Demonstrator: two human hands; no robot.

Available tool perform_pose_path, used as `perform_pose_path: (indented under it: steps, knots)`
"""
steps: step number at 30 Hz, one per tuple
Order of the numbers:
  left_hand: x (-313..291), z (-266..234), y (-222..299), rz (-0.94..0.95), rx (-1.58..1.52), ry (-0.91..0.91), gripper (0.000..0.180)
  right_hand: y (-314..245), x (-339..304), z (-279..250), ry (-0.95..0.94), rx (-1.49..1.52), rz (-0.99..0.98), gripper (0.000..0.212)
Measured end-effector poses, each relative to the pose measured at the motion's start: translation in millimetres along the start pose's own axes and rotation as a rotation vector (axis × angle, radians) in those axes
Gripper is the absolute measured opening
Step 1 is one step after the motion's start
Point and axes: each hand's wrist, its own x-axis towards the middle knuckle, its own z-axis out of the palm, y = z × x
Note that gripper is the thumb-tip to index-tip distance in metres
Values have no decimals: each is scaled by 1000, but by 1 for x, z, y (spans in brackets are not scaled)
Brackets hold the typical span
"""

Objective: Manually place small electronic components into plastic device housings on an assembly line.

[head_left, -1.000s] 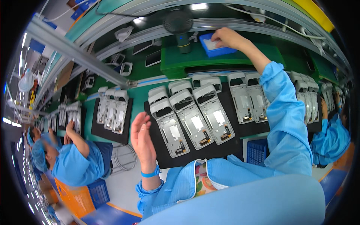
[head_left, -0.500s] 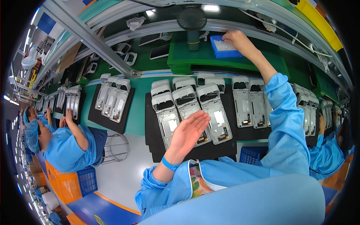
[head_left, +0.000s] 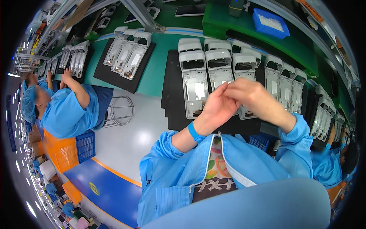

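My left hand (head_left: 218,108) is turned palm up in front of the grey-white device housings, its thumb stretched out. Its other fingers are partly covered by my right hand (head_left: 248,94), whose fingertips meet above the left palm. The right fingers are closed together; whatever they hold, if anything, is hidden. Just behind my hands, a grey-white plastic housing (head_left: 193,82) lies with others in rows on a black foam mat (head_left: 173,97). A blue tray (head_left: 283,35) of small whitish parts stands on the green raised shelf (head_left: 217,23) behind them.
More housings (head_left: 131,57) lie on another black mat (head_left: 108,72) to the left, and others (head_left: 286,86) to the right. A co-worker (head_left: 72,107) in blue sits at the left beside a wire stool (head_left: 120,110). An aluminium post (head_left: 139,13) rises behind the bench.
My right hand has come from the blue tray down to my left palm. The left hand's fingers, stretched out before, are now partly covered. The view has shifted lower.
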Motion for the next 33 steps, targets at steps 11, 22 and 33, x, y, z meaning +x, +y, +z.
perform_pose_path:
  steps: [11,22,33]
  knots:
    - [-67,30,13,38,232,247,44,-39,3,52,136,130,79,32]
    - [-81,44,8,30,353,311,59,-52,1,73,221,85,38,25]
    - [-82,54,-3,-67,352,377,75,-51,1,74,121,-46,-22,30]
